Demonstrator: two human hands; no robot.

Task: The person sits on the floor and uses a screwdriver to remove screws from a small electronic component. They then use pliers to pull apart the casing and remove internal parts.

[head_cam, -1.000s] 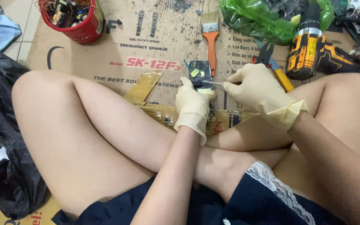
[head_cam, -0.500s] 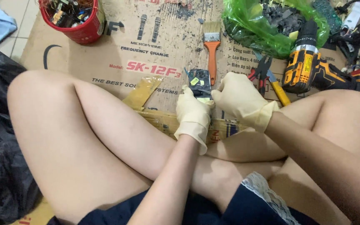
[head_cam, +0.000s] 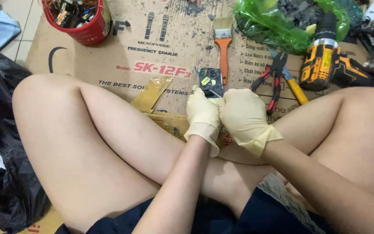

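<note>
at the centre of the frame, above the crossed bare legs, the left hand point(head_cam: 202, 116) and right hand point(head_cam: 243, 116), both in cream gloves, press together, each closed around the lower end of a small dark circuit board point(head_cam: 210, 81) that sticks up from between them over the cardboard sheet point(head_cam: 161, 52) on the floor. just beyond lie an orange-handled brush point(head_cam: 224, 45) and red-handled pliers point(head_cam: 274, 80). farther right, a yellow drill point(head_cam: 323, 60) and green bag point(head_cam: 269, 24); upper left, a red bucket point(head_cam: 87, 28).

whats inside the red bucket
The red bucket holds a jumble of small electronic scrap and wires. Anything deeper is covered by the top pieces, and the picture's edge cuts off its far side.
</note>
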